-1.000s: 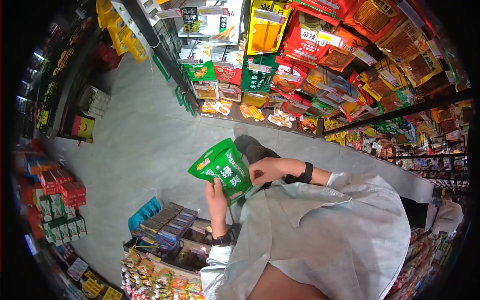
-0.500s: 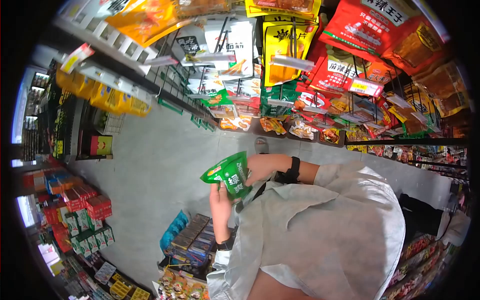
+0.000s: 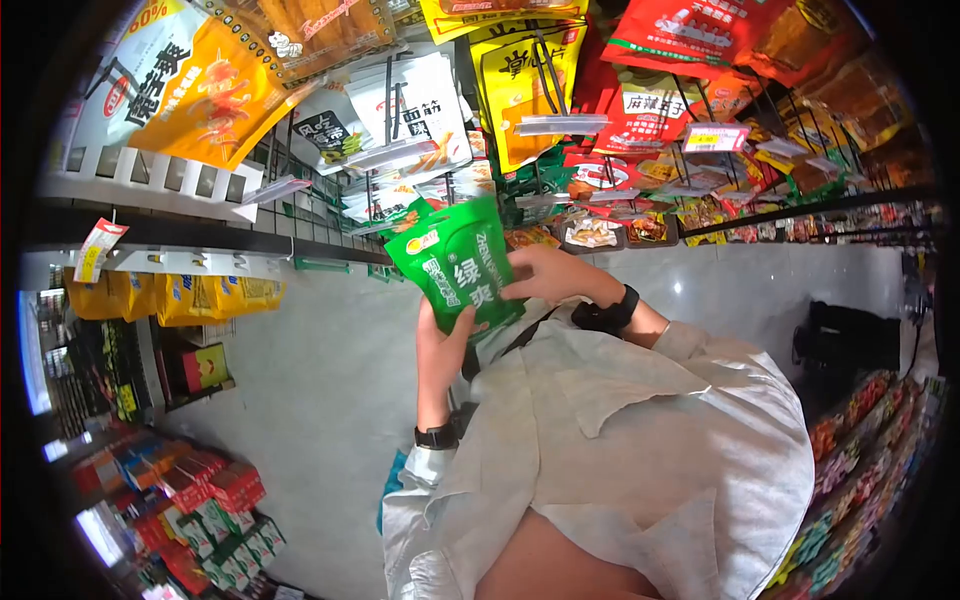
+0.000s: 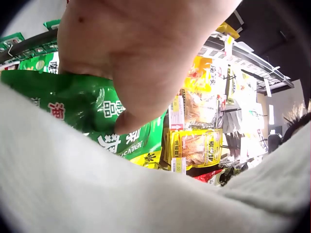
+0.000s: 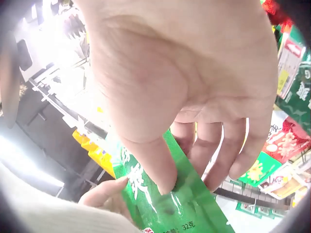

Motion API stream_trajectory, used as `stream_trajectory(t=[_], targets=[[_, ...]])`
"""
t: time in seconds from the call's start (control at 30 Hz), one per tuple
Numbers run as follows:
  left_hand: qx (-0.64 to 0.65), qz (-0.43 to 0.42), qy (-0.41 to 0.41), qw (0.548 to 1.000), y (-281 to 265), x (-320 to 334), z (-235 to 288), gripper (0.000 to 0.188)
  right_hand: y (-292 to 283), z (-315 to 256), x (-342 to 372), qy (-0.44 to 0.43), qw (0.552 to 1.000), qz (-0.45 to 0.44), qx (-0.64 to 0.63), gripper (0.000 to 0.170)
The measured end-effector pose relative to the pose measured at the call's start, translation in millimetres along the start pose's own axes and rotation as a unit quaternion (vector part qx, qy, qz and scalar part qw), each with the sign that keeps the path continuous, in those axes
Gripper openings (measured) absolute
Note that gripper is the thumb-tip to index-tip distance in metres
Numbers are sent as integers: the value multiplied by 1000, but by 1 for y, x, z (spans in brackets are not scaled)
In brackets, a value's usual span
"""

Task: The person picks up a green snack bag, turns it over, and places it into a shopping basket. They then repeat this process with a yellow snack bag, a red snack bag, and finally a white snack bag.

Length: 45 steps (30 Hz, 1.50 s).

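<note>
A green snack bag (image 3: 460,265) with white lettering is held up in front of the body, its printed face toward the head camera. My left hand (image 3: 442,348) grips its lower left edge, the thumb lying over the front. At the right edge, my right hand (image 3: 562,277) pinches the bag. In the right wrist view, the right thumb (image 5: 158,167) presses on the front of the green bag (image 5: 194,206) while the other fingers go behind it. The left wrist view shows the left thumb (image 4: 141,109) across the lettering, with a sleeve covering the lower part.
Racks of hanging snack bags stand ahead, with a yellow bag (image 3: 525,90), red bags (image 3: 690,40) and an orange bag (image 3: 205,100). Price tags (image 3: 715,138) jut out from the hooks. Grey floor (image 3: 310,370) lies to the left, and stacked boxes (image 3: 225,485) stand at lower left.
The green bag has been raised toward the racks, and its face has turned more fully to the head camera. The right hand, earlier at the bag's edge with bent fingers, now pinches that side.
</note>
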<state>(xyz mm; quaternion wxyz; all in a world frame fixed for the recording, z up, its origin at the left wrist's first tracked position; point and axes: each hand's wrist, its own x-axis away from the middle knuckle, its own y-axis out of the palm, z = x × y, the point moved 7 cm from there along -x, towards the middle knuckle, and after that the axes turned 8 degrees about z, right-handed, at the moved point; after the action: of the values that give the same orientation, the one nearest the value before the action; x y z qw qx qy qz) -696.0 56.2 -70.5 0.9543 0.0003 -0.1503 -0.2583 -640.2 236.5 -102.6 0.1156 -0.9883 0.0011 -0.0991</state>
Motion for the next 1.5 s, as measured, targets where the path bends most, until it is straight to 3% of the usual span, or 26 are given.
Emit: stream_trajectory(t=[0.07,0.23,0.33,0.37,0.5,0.6,0.73,0.77,0.9,1.17,1.47,1.5], targets=[[-28,-26,25,999,-5,-1,5,42,0,4,10,58,997,37,-44,26],[-108,-86,16,990,-41,1,6,37,44,-7,29,10,977,132,-169,23],[-131,-139,39,981,-70,4,-11,35,72,-30,50,80,961,207,-166,25],[-125,-151,-2,981,-80,11,-17,36,84,-36,54,95,954,211,-189,27],[-122,-263,-17,957,-95,31,-35,35,135,-30,68,35,913,255,-315,30],[-70,-314,-71,944,-93,44,-49,35,156,-27,97,83,896,289,-327,30],[-74,-386,-131,910,-80,65,-60,34,173,-28,137,111,879,355,-299,31],[-64,-397,-69,913,-73,67,-56,34,174,-30,144,103,873,375,-295,30],[-121,-421,-36,898,-49,77,-46,38,186,-30,170,96,853,423,-291,31],[-157,-482,-19,862,-8,104,-51,40,194,-31,229,52,811,477,-336,40],[-214,-495,19,842,77,197,-79,40,192,16,353,45,776,512,-365,41],[-228,-488,20,842,89,211,-79,40,183,2,366,29,759,523,-386,38]])
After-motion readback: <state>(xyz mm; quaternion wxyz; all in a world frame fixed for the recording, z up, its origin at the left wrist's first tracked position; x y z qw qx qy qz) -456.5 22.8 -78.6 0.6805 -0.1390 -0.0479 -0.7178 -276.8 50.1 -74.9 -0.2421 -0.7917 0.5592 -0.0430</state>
